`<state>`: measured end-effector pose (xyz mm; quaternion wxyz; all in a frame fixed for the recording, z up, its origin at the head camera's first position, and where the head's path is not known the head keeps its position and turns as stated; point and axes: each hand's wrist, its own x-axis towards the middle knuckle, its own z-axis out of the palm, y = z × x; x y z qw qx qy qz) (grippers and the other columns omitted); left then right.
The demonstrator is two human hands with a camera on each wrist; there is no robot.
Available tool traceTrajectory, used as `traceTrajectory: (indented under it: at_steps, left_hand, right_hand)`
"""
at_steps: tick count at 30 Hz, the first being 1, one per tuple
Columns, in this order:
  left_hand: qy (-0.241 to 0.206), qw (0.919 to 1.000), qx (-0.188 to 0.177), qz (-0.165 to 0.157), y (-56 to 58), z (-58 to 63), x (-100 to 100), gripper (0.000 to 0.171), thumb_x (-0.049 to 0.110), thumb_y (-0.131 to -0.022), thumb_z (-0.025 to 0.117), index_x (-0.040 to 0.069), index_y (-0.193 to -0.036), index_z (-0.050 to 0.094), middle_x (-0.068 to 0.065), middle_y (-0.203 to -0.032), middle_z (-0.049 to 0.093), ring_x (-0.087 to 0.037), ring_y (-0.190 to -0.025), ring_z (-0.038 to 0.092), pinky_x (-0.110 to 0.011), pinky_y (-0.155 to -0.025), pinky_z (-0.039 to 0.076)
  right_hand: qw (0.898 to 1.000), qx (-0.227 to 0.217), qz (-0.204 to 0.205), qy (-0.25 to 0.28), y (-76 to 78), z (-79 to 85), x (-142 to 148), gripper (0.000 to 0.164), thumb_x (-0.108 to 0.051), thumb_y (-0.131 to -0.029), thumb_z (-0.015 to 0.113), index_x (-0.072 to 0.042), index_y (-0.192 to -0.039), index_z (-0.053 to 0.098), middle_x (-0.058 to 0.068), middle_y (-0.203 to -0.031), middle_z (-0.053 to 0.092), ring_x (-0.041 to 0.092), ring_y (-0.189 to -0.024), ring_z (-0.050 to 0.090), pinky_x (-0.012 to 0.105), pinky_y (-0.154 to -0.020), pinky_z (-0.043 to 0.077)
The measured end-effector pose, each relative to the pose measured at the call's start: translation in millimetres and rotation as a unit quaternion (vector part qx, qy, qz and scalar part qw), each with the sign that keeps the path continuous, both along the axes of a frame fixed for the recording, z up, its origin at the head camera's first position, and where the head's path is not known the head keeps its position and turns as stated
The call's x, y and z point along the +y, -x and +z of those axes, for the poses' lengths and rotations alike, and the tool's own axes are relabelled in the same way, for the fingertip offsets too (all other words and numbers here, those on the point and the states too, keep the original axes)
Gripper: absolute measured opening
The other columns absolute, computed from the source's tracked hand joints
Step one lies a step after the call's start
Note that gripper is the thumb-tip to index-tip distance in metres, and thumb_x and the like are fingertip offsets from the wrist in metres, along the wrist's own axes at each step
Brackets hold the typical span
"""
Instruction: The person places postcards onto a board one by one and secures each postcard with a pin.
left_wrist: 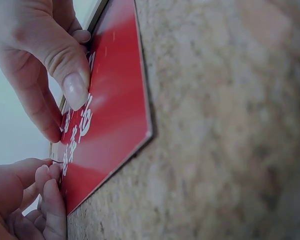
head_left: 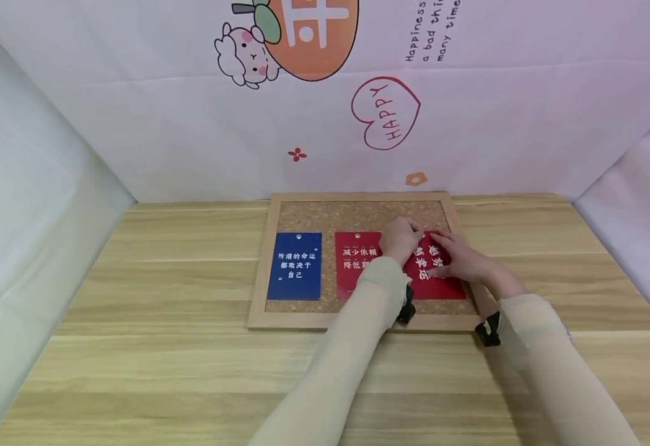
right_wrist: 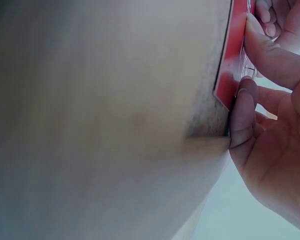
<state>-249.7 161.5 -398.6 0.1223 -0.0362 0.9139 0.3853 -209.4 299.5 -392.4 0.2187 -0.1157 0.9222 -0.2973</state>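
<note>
A wood-framed cork board (head_left: 325, 218) lies on the table, with three cards in a row. My left hand (head_left: 400, 240) is at the top edge of the right-hand red card (head_left: 442, 288), its fingertips pinching a thumbtack whose thin needle (left_wrist: 56, 161) points at the card. The fingers mostly hide the tack's head. My right hand (head_left: 466, 260) rests spread on the same card, thumb (left_wrist: 74, 90) pressing its face and the other fingers along its top and side. Left of it, my left wrist partly covers a second red card (head_left: 351, 282).
A blue card (head_left: 297, 288) hangs at the board's left, held by a silver thumbtack (head_left: 299, 236); another tack (head_left: 357, 235) holds the middle card. The wooden table (head_left: 163, 347) extends around the board. A white printed cloth (head_left: 191, 136) stands behind.
</note>
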Motion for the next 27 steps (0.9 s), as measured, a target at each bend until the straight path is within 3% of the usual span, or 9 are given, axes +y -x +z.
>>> traceTrajectory:
  at_steps: [18, 27]
  left_hand:
    - [0.021, 0.9998, 0.002, -0.001, -2.2, 4.3, 2.3, 0.016, 0.031, -0.094, 0.059, 0.027, -0.098, 0.074, 0.010, -0.101, 0.071, -0.010, -0.084, 0.064, -0.028, -0.067, 0.050]
    - [0.028, 0.9995, -0.015, 0.004, 0.0, 5.5, 3.4, 0.016, 0.031, -0.094, 0.059, 0.027, -0.097, 0.074, 0.012, -0.099, 0.071, -0.009, -0.082, 0.063, -0.028, -0.070, 0.051]
  right_hand:
    - [1.000, 0.002, -0.001, 0.004, 0.6, -3.2, 2.8, 0.088, -0.019, -0.087, 0.068, 0.011, -0.148, 0.013, 0.036, -0.152, 0.001, 0.056, -0.139, -0.001, 0.069, -0.109, 0.012]
    - [1.000, -0.001, -0.007, -0.004, 0.6, -3.1, 2.0, 0.088, -0.023, -0.087, 0.068, 0.009, -0.149, 0.013, 0.034, -0.153, 0.001, 0.056, -0.139, 0.001, 0.070, -0.109, 0.015]
